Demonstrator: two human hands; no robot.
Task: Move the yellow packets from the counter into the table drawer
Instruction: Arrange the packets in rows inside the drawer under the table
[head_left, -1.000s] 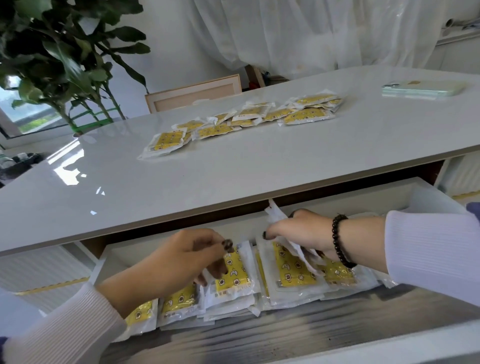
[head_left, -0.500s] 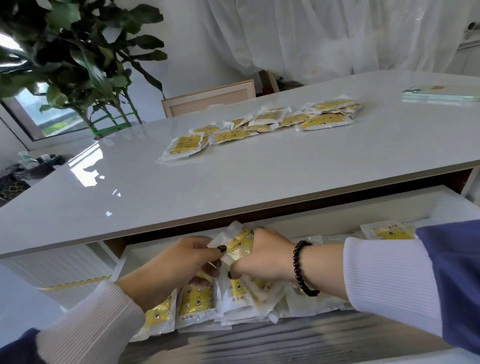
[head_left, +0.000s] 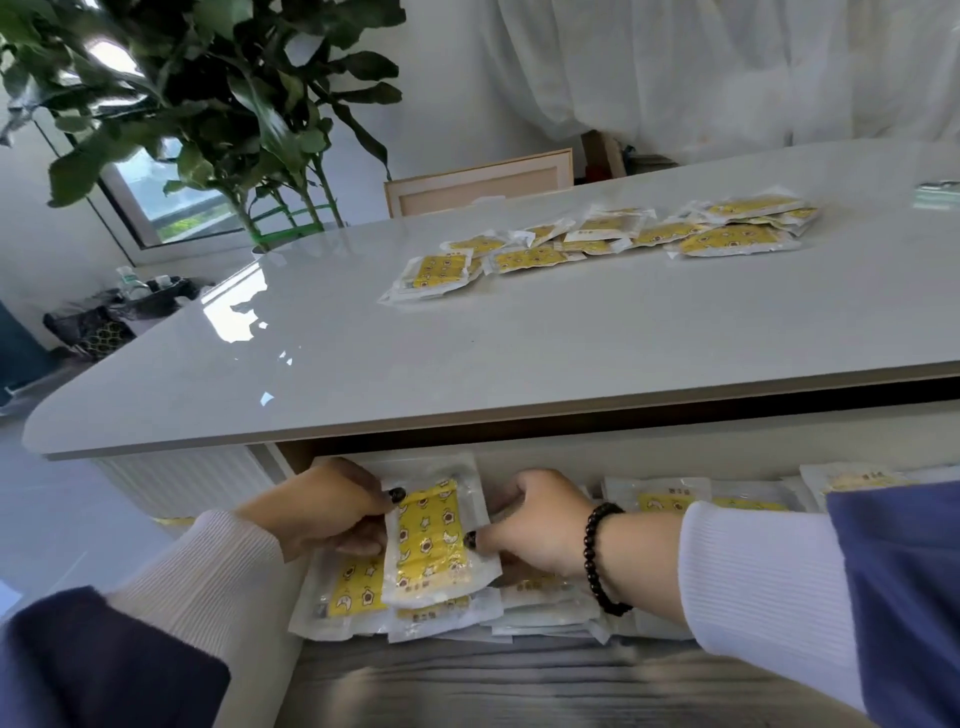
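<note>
We are counting two hands (head_left: 332, 512) (head_left: 535, 522), both gripping one packet (head_left: 434, 540). We are seeing one drawer (head_left: 623, 452), one plant (head_left: 218, 88), one bracelet (head_left: 597, 558), and roughly a dozen counter packets (head_left: 602, 236).

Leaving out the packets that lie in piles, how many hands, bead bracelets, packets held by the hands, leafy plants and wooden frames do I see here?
Hands: 2, the left hand and the right hand
Held packet: 1
Bead bracelet: 1
Leafy plant: 1
Wooden frame: 1
Total: 6
</note>
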